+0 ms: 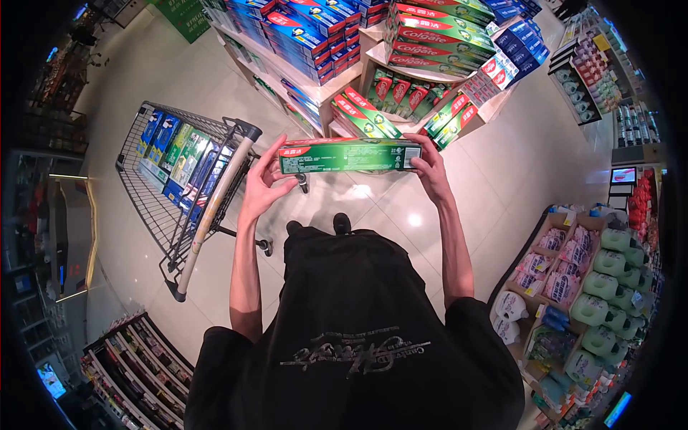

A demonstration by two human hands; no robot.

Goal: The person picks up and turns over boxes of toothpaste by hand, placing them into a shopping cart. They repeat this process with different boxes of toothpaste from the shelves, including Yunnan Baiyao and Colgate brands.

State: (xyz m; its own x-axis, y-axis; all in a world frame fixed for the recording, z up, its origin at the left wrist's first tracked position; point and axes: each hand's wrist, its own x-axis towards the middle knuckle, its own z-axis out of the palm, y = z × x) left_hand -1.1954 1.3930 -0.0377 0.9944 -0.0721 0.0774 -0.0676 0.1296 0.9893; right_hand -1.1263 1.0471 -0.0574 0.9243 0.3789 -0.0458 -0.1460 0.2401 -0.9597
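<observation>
A long green toothpaste box (330,159) with a red corner panel is held level in front of me, its side with small print and a barcode facing up. My left hand (266,179) grips the box's left end, the thumb held off below it. At the barcode end, my right hand (430,168) pinches the box between thumb and fingers. Just beyond stands a display shelf (369,57) of toothpaste, with green Colgate boxes (441,43) stacked on top and more green and red boxes (365,112) on a lower tier.
A wire shopping cart (208,229) holding blue and green packages stands at my left. Blue toothpaste boxes (301,32) are stacked at the display's left side. On the right, a low stand holds pale green jugs (602,283) and pink packs (562,283). Shelving (136,373) curves at lower left.
</observation>
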